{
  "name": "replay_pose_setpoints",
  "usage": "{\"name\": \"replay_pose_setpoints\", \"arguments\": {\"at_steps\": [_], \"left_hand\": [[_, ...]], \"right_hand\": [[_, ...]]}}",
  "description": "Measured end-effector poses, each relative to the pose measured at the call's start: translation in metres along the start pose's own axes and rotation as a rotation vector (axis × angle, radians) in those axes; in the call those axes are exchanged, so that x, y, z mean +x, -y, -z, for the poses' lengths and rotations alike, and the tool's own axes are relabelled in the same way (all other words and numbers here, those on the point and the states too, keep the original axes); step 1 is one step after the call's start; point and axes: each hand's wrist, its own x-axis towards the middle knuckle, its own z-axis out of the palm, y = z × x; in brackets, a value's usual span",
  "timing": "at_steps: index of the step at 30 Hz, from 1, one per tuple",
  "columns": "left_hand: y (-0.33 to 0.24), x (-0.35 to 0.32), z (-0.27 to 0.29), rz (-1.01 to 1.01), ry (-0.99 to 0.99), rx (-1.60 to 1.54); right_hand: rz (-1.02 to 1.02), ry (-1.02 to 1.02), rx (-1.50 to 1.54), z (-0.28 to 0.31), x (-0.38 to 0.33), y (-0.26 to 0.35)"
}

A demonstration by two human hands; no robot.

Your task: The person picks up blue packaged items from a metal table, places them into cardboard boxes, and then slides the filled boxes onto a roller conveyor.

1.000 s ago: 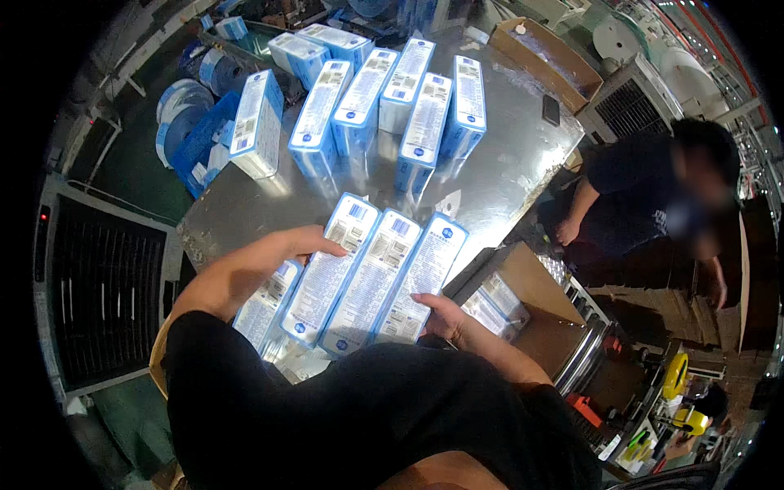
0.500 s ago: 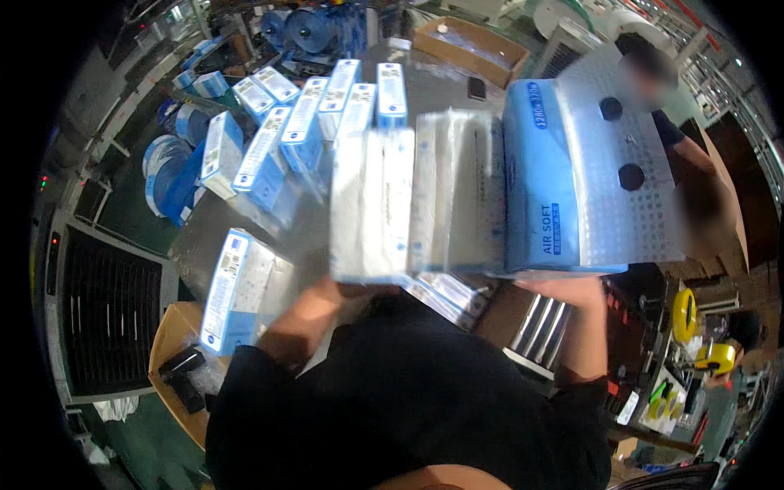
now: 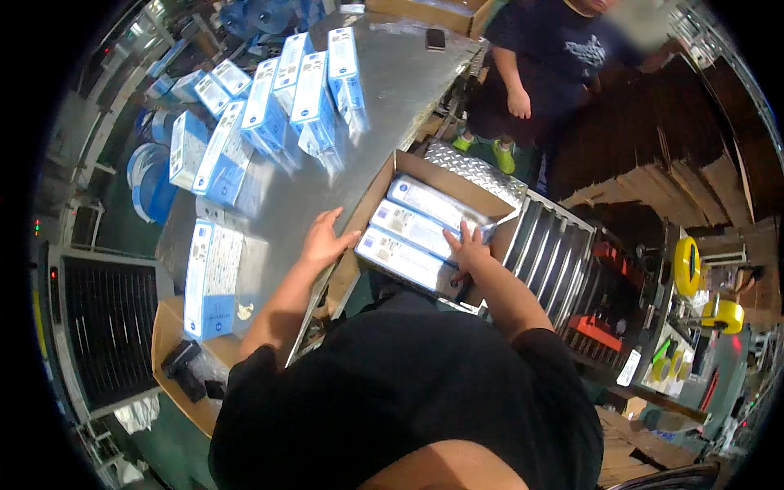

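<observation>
Three blue-and-white plastic-wrapped tissue packs [image 3: 408, 230] lie side by side in an open brown cardboard carton [image 3: 447, 177], in front of me and slightly right. My right hand [image 3: 469, 249] rests on the packs near the carton's right side, fingers spread. At the carton's left edge is my left hand [image 3: 327, 238], open, its fingertips beside the rim and nothing in it. On the metal table to the left stand several more tissue packs [image 3: 265, 106], and one pack [image 3: 208, 282] stands apart nearer to me.
The carton sits between the metal table [image 3: 392, 86] and a roller conveyor [image 3: 549, 249], near a checkered metal plate [image 3: 475, 171]. A co-worker [image 3: 543, 65] stands beyond. A phone [image 3: 436, 38] lies on the table. Tape rolls [image 3: 688, 265] are at right; an open box [image 3: 175, 327] is lower left.
Both hands were holding a row of tissue packs up over the table; three packs now lie in the carton and the hands have let go. The view has shifted, and the co-worker now stands farther off.
</observation>
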Motion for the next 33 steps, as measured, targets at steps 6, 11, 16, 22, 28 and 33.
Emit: {"name": "replay_pose_setpoints", "arguments": {"at_steps": [6,11,16,22,28,33], "left_hand": [[0.014,0.034,-0.015,-0.185,0.582,0.149],[-0.012,0.073,-0.062,-0.421,1.057,0.469],[-0.005,0.115,-0.102,-0.325,0.559,0.343],[0.052,0.063,-0.137,-0.207,0.138,-0.056],[0.010,0.050,-0.153,0.058,0.399,-0.044],[-0.067,0.005,-0.259,-0.182,0.420,-0.199]], "right_hand": [[-0.128,-0.777,0.478,0.011,-0.043,-0.030],[0.116,-0.423,0.399,-0.038,-0.031,-0.001],[-0.151,-0.929,0.209,0.031,0.017,-0.038],[-0.129,-0.906,0.430,-0.079,0.004,0.013],[-0.086,-0.627,0.327,-0.117,-0.023,-0.024],[-0.193,-0.719,0.532,-0.123,-0.055,-0.099]]}}
